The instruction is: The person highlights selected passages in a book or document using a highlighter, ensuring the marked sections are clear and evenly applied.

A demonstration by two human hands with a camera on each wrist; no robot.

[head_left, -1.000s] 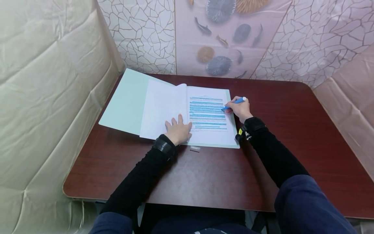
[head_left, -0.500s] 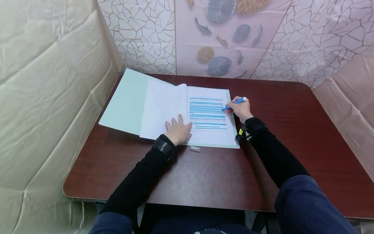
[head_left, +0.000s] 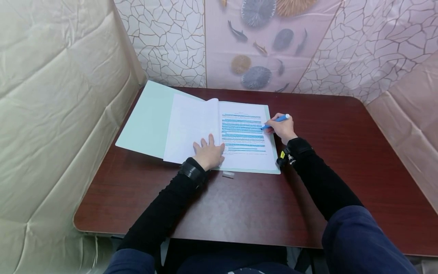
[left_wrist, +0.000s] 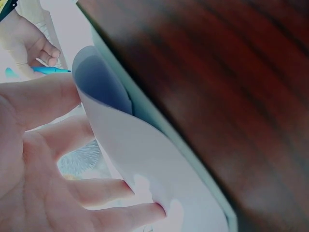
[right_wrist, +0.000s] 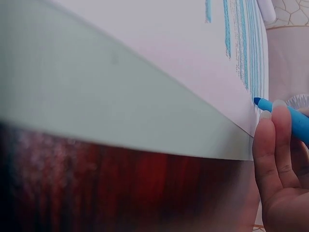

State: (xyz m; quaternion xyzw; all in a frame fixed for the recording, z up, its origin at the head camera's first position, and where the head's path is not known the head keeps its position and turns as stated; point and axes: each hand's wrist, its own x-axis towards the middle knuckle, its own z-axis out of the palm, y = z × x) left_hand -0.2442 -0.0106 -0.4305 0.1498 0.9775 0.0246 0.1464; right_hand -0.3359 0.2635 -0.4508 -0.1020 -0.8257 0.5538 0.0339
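Note:
My right hand (head_left: 283, 128) pinches a blue highlighter (head_left: 276, 121), its tip at the right end of a line on the printed page (head_left: 244, 161). Blue bands cover many of the lines there. In the right wrist view the dark blue highlighter tip (right_wrist: 257, 101) meets the striped text near the page's edge. My left hand (head_left: 208, 155) rests with spread fingers on the turned-over white sheet (head_left: 189, 121), close to the fold. The left wrist view shows this sheet (left_wrist: 145, 140) curling up at the fold beside the fingers. Beneath the papers lies an open pale green folder (head_left: 150, 121).
A small clear cap-like piece (head_left: 228, 174) lies on the dark red-brown table (head_left: 256, 209), just below the folder's near edge. Behind the table hangs a patterned backdrop (head_left: 171, 42). Pale quilted cloth (head_left: 58, 114) borders the left side.
The highlighter tip and right hand have shifted very slightly to the right at the line's end. The left hand and folder stay where they were.

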